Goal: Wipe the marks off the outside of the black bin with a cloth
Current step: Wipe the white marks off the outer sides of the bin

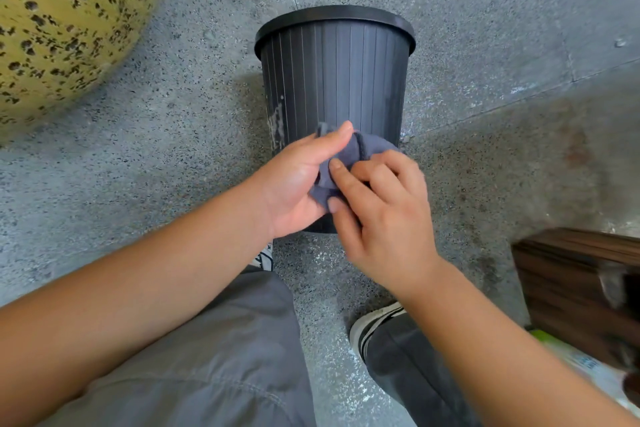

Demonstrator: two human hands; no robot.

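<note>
You are holding a grey cloth (341, 166) between both hands, right in front of the black bin (334, 80). The bin is standing on the speckled grey floor (173, 149) with its rim toward the far side of the view, and its ribbed wall is facing you. Your left hand (298, 184) is cupping the cloth from the left, thumb stretched over its top edge and fingers (334, 205) curling under it. Your right hand (384, 215) is pinching the cloth from the right, its fingers bent around the fabric. A patch of whitish marks (277, 125) is showing on the bin's wall just left of the cloth. A yellow spotted object (65, 17) is sitting at upper left, well apart from the bin, and a dark wooden box (575, 288) is sitting at lower right.
</note>
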